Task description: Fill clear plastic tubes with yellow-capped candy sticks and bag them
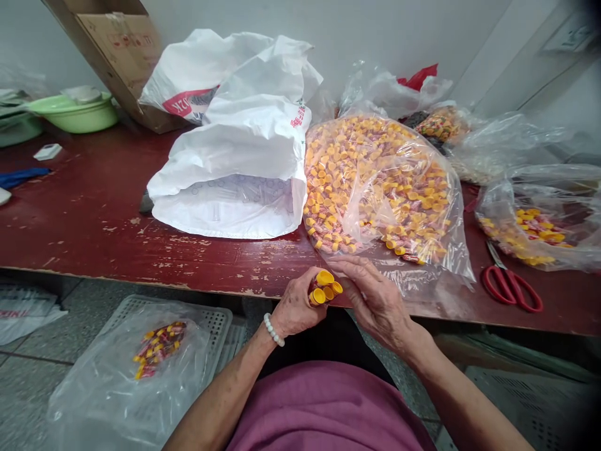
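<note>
Head-worn camera looking forward and down from above the person's lap (323, 413), wide view, close on the left hand (295, 307) and right hand (378, 307) around yellow-capped tubes (323, 288) at lower centre, taking in the bench (89, 219), wall (328, 31) behind, tiled floor (32, 388) below.

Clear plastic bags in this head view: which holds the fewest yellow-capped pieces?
The bag on the grey perforated crate below the red table, near the left hand: only a small cluster, whereas the bags on the table hold far more.
</note>
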`<state>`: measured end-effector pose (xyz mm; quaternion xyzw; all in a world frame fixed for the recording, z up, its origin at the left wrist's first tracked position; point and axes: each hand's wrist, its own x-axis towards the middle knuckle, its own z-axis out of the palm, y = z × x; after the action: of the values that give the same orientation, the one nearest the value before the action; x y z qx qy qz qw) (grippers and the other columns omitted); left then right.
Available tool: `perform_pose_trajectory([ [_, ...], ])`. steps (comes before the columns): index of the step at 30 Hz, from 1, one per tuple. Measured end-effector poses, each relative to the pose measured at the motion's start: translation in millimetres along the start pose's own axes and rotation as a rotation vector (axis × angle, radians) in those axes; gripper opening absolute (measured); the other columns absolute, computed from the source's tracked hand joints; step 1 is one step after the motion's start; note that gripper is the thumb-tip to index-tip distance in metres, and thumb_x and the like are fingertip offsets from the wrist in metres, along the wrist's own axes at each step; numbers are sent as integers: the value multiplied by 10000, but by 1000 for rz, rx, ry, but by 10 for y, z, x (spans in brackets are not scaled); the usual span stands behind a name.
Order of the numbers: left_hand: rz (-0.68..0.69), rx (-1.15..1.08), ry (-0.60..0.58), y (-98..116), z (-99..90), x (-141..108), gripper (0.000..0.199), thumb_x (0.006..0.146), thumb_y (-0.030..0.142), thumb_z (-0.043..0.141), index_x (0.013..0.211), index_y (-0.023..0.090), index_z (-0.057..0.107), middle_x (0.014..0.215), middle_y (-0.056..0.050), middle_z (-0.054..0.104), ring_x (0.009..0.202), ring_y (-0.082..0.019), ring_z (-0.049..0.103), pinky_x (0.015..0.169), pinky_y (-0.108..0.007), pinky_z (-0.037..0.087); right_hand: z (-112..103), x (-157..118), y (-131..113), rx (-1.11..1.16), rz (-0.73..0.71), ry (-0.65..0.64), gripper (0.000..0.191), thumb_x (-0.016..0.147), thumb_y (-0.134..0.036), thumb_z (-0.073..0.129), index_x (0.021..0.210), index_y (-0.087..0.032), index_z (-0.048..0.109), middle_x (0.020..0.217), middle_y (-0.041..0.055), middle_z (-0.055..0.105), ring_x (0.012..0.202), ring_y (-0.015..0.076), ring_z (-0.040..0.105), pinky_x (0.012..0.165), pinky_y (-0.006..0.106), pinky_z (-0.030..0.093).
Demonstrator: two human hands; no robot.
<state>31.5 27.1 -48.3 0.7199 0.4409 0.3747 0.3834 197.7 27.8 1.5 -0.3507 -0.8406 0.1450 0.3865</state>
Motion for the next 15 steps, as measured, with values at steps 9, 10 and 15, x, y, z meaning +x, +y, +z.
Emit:
perform_pose_trajectory([
  [9,-136,-181,-28,-2,-43,-101,407,562,13,559,939,167,550,834,0,601,742,-142,556,677,-250,431,232,-55,128,13,68,-136,338,830,-33,366,954,-207,627,1279,87,466,1154,211,467,930,416,437],
  [10,-184,-263,-12,6,-76,-102,411,553,18,581,937,161,546,831,1,595,724,-135,549,660,-246,434,231,-46,124,56,87,-127,344,857,-60,355,1025,-219,610,1284,87,463,1179,203,458,947,408,432],
  [15,-423,-694,-8,54,-247,-177,331,516,55,655,826,135,568,692,24,558,582,-99,490,539,-225,401,347,-7,-20,-4,19,-197,614,849,-459,530,1364,-190,333,1370,146,401,1264,265,382,1016,463,370],
])
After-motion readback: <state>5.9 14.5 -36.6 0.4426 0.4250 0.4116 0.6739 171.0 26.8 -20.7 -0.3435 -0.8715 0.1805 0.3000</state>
